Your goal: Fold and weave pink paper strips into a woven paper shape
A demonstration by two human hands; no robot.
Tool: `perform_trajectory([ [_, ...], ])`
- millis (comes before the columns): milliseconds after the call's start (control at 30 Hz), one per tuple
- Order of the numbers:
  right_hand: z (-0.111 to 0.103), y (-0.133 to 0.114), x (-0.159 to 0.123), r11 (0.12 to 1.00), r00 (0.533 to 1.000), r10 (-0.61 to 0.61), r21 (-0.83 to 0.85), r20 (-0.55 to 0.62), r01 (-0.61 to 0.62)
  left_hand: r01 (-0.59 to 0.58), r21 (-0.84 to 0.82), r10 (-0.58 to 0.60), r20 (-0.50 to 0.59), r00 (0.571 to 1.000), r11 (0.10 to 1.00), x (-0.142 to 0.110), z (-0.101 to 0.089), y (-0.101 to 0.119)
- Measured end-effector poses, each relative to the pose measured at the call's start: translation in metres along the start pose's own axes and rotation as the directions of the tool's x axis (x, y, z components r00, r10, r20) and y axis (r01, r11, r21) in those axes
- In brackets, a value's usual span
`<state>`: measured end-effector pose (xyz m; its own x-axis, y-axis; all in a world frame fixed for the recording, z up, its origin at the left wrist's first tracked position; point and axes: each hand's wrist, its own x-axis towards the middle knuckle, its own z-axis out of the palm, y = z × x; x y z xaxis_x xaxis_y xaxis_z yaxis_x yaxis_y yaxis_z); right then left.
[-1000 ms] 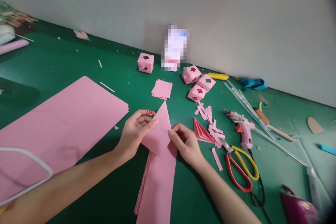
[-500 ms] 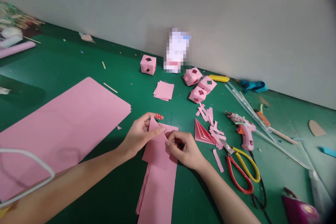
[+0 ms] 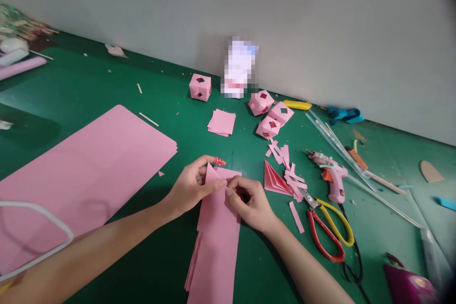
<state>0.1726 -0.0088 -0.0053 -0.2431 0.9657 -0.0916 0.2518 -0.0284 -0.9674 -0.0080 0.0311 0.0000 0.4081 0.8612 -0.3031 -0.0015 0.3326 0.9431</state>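
Observation:
My left hand point(image 3: 194, 183) is closed on a pink paper piece point(image 3: 213, 206), thumb on top and fingers behind its upper left corner, which stands up in a folded point. A red wrapping covers one fingertip. Across from it, my right hand point(image 3: 251, 199) pinches the same paper at its right side, thumb and index together. Long pink paper strips point(image 3: 217, 266) lie stacked underneath and run toward me. Right of my hands rest folded pink triangles point(image 3: 276, 180) and pink paper scraps point(image 3: 294, 180).
Scissors point(image 3: 331, 228) and a pink glue gun point(image 3: 333, 175) lie to the right. Several pink paper polyhedra point(image 3: 269, 127) and a stack of small squares point(image 3: 223, 122) sit behind. Large pink sheets point(image 3: 107, 161) cover the left. A blurred screen point(image 3: 239, 66) leans on the wall.
My left hand has shifted slightly right with the pink paper, whose loose lower edge now sits lower over the strips. My right hand stays about where it was.

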Motion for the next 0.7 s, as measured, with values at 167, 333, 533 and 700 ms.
perform_trajectory([
  [167, 0.001, 0.000, 0.000, 1.000, 1.000, 0.005, 0.020, 0.009, -0.005, 0.019, -0.058, -0.018, 0.016, 1.000, 0.998, 0.000, 0.001, 0.003],
  [333, -0.003, 0.002, 0.001, 0.998, 0.999, -0.040, 0.054, -0.031, 0.042, 0.036, -0.155, -0.047, -0.070, 0.996, 0.987, 0.002, -0.001, 0.005],
  [533, -0.008, 0.005, -0.002, 0.970, 0.996, -0.083, 0.226, -0.017, 0.085, 0.043, -0.243, -0.073, -0.118, 0.990, 0.969, 0.006, -0.003, 0.006],
  [700, -0.007, 0.005, -0.002, 0.952, 0.993, -0.065, 0.293, -0.102, 0.093, 0.016, -0.234, -0.049, -0.134, 0.990, 0.972, 0.006, -0.002, 0.005],
])
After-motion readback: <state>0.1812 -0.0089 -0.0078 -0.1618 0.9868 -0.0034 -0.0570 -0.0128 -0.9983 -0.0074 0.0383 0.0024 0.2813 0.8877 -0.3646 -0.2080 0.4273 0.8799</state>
